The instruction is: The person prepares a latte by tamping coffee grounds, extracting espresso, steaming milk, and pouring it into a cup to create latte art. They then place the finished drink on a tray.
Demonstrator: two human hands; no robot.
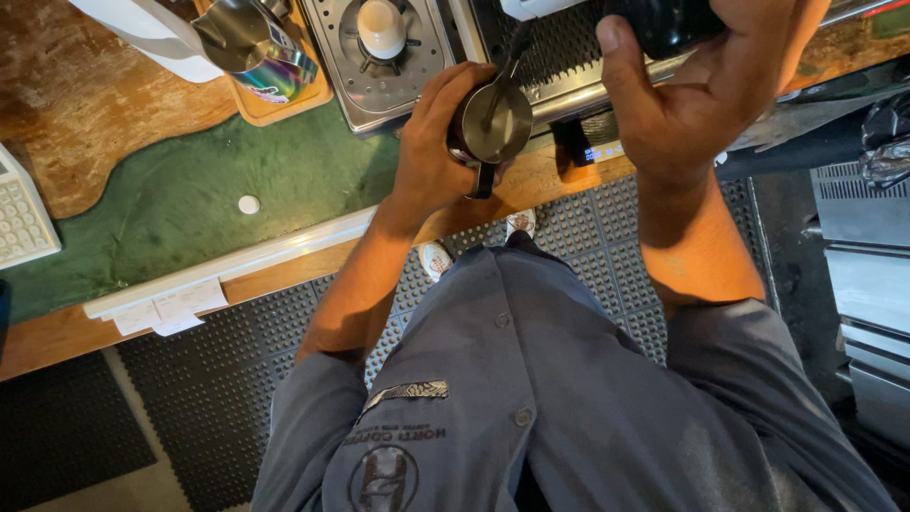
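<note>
My left hand [431, 152] grips a small steel milk pitcher [493, 118] by its side, holding it at the counter's front edge with a thin steam wand [515, 52] dipping into it. My right hand [697, 90] is wrapped around a black round knob or handle [664, 24] on the machine at the top right. The pitcher's dark handle points down toward me.
A steel drip tray [379, 76] holds a white cup [382, 26]. A second shiny pitcher [251, 43] sits on a wooden board at the top left. A green and wood counter [190, 199] carries a white keypad [24, 213]. Black rubber mat [227, 360] covers the floor. Steel drawers [867, 284] stand right.
</note>
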